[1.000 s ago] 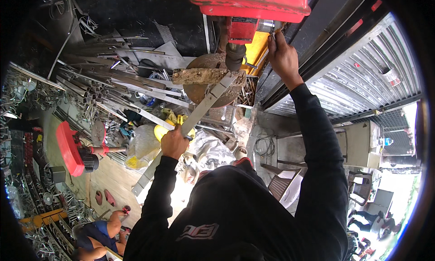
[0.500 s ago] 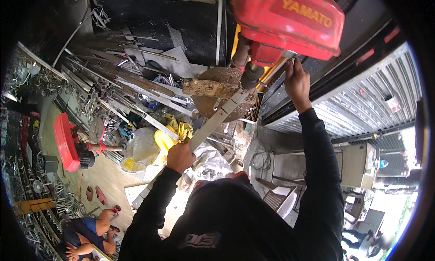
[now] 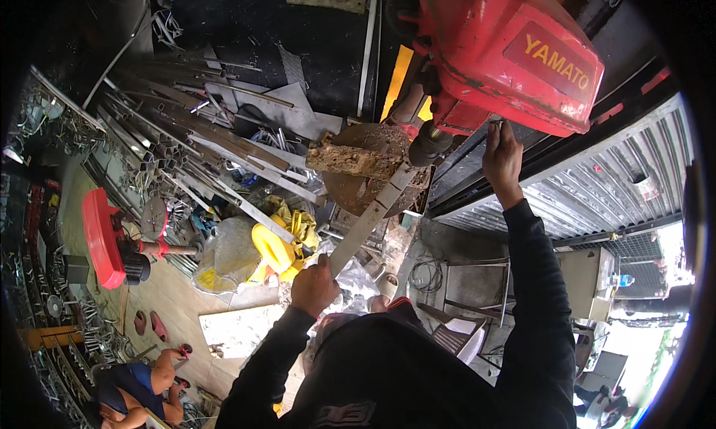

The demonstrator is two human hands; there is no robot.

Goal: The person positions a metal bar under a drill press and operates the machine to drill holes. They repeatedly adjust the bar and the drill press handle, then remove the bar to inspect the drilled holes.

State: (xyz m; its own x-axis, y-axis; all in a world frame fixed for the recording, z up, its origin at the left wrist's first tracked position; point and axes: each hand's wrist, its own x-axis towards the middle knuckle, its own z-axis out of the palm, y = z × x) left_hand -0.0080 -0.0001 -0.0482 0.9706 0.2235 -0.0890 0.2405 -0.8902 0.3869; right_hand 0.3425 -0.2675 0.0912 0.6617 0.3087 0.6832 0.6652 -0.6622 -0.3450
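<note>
My left hand (image 3: 315, 286) is closed around the near end of a flat grey metal bar (image 3: 367, 229). The bar slants away to the right, and its far end lies under the dark chuck (image 3: 430, 144) of a red drill press (image 3: 514, 64). Beside the bar, a rough, chewed-up wooden block (image 3: 350, 161) rests on the round, debris-covered drill table (image 3: 347, 194). My right hand (image 3: 503, 161) is raised under the red housing, its fingers closed on a small metal lever end that they mostly hide. Whether a bit touches the bar cannot be seen.
Metal tubes and bars (image 3: 246, 157) are piled left of the drill table. A yellow object (image 3: 274, 248) lies beside a plastic bag (image 3: 231, 257). Another red drill press (image 3: 104, 239) stands at left, near a seated person (image 3: 142, 388). Corrugated metal (image 3: 597, 168) flanks my right arm.
The view has shifted, so the drill press appears lower and farther right. My left hand still grips the bar, which slants slightly more steeply. My right hand stays at the lever.
</note>
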